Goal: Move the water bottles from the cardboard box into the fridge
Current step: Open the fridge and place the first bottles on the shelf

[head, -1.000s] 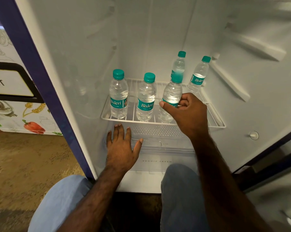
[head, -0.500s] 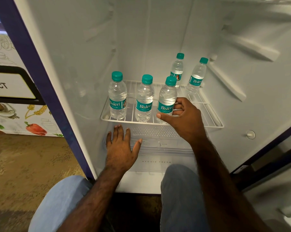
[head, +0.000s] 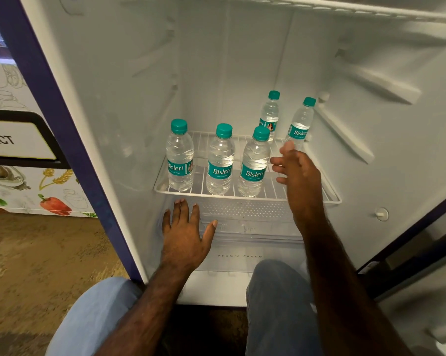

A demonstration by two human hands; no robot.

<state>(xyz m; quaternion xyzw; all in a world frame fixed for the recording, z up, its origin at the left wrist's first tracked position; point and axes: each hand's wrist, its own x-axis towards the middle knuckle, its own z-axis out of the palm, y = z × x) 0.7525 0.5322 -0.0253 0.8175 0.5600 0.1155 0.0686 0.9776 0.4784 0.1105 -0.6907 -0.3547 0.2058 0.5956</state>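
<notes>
Right hand now off 3rd bottle

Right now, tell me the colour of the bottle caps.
Teal green, clearest in the head view on the front-row bottle caps.

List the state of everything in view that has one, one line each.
Five clear plastic water bottles with teal caps: upright, capped, on the shelf.
White wire fridge shelf: in place.
Left hand: open, flat on the crisper cover.
Right hand: open, holding nothing.
</notes>
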